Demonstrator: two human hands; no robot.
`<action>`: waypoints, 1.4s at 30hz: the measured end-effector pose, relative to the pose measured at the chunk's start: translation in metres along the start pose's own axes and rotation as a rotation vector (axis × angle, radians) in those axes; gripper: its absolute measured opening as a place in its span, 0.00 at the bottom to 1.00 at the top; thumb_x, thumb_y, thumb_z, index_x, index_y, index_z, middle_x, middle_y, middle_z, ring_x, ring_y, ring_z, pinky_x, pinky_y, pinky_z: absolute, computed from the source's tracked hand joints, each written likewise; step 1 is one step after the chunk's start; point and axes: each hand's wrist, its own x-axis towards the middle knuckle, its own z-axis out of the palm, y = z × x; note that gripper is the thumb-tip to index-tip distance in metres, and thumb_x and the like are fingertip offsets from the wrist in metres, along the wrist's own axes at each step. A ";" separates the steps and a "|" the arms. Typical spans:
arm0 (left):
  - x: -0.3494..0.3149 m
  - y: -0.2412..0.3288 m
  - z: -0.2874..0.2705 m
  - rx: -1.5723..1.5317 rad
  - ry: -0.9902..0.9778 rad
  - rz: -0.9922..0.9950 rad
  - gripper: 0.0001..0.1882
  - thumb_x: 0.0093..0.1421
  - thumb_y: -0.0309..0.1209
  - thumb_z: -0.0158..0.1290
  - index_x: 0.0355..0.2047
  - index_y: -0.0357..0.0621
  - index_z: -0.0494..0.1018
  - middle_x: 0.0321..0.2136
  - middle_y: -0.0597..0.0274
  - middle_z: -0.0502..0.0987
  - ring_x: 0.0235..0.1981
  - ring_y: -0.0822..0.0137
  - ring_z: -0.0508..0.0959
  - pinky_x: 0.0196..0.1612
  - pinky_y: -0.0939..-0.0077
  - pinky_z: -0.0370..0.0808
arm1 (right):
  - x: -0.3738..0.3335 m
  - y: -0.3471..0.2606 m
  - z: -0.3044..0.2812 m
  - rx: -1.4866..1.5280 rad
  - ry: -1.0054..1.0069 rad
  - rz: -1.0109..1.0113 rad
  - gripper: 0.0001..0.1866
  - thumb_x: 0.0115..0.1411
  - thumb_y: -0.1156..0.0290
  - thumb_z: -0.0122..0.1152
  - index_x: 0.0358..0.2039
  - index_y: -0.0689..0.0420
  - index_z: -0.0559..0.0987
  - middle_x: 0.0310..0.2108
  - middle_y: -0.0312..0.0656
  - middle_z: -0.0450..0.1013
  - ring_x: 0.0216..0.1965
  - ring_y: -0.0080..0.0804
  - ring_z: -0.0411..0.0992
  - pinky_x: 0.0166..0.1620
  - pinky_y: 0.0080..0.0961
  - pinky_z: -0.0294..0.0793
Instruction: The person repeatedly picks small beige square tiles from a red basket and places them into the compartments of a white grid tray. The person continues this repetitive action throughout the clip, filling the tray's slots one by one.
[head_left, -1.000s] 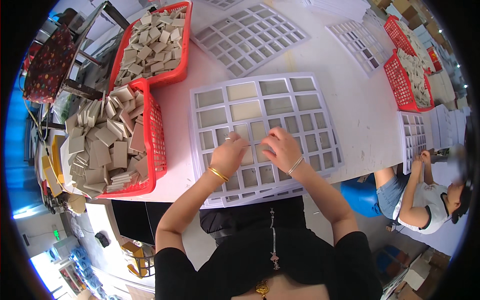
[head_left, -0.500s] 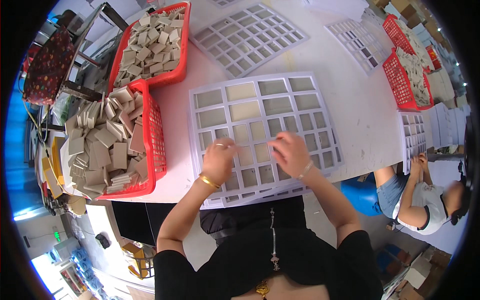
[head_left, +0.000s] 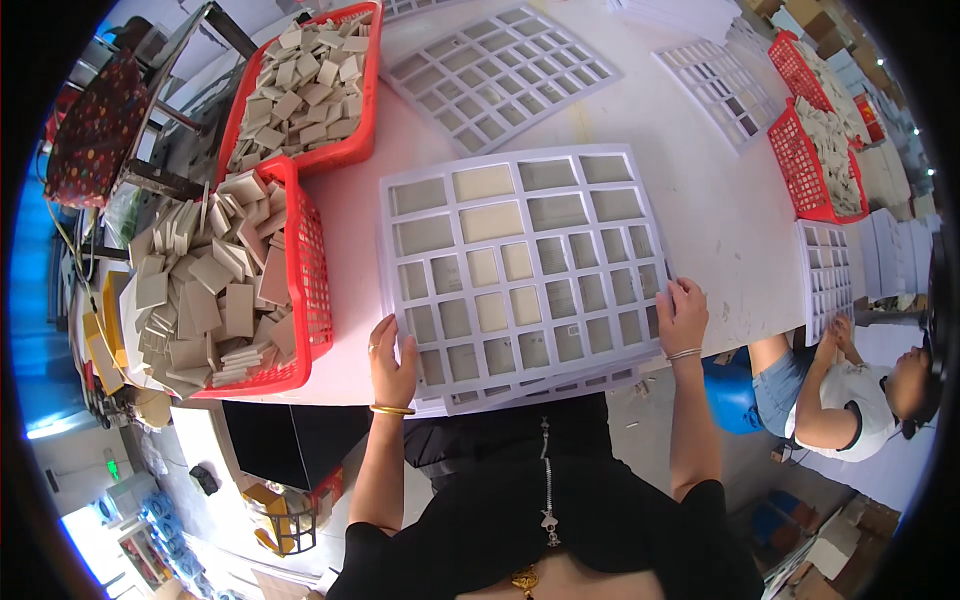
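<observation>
A white grid board (head_left: 545,240) lies in front of me on a stack of similar boards, whose lower edges (head_left: 540,393) stick out on the near side. Grey compartments fill most of it, while beige tiles (head_left: 492,222) sit in several cells left of its middle. My left hand (head_left: 392,362) grips the board's left edge near the front corner, thumb toward the top face. At the opposite edge, my right hand (head_left: 683,316) holds the right side with fingers bent along it. Neither hand has a tile showing in it; the fingertips under the edges are hidden.
Two red baskets (head_left: 312,270) heaped with beige tiles stand at the left. Another grid board (head_left: 505,75) lies farther back, one more (head_left: 715,90) at the back right. Red baskets (head_left: 795,165) and a seated person (head_left: 840,400) with a board are at the far right.
Both hands have left the middle of the board and moved outward, the left to its left edge and the right to its right edge. The board has barely shifted.
</observation>
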 end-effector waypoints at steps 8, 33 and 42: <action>-0.009 0.052 -0.011 -0.156 0.068 -0.178 0.22 0.57 0.28 0.50 0.53 0.37 0.66 0.52 0.52 0.67 0.48 0.61 0.70 0.45 0.71 0.68 | -0.016 -0.024 0.012 -0.095 0.079 0.020 0.24 0.56 0.56 0.57 0.47 0.61 0.75 0.50 0.45 0.68 0.53 0.43 0.64 0.53 0.46 0.59; 0.027 0.208 0.148 -0.434 -0.365 0.489 0.43 0.51 0.31 0.60 0.63 0.34 0.49 0.55 0.44 0.61 0.49 0.52 0.69 0.54 0.64 0.67 | 0.061 0.243 -0.163 -0.443 0.457 0.098 0.31 0.61 0.54 0.54 0.57 0.63 0.67 0.57 0.54 0.64 0.60 0.48 0.60 0.63 0.37 0.55; 0.000 0.106 0.002 -0.210 0.105 0.230 0.29 0.49 0.22 0.57 0.52 0.35 0.63 0.54 0.44 0.65 0.51 0.49 0.68 0.53 0.61 0.67 | 0.071 0.079 -0.010 0.115 -0.155 0.053 0.25 0.63 0.56 0.51 0.53 0.60 0.69 0.47 0.53 0.72 0.50 0.45 0.70 0.53 0.34 0.66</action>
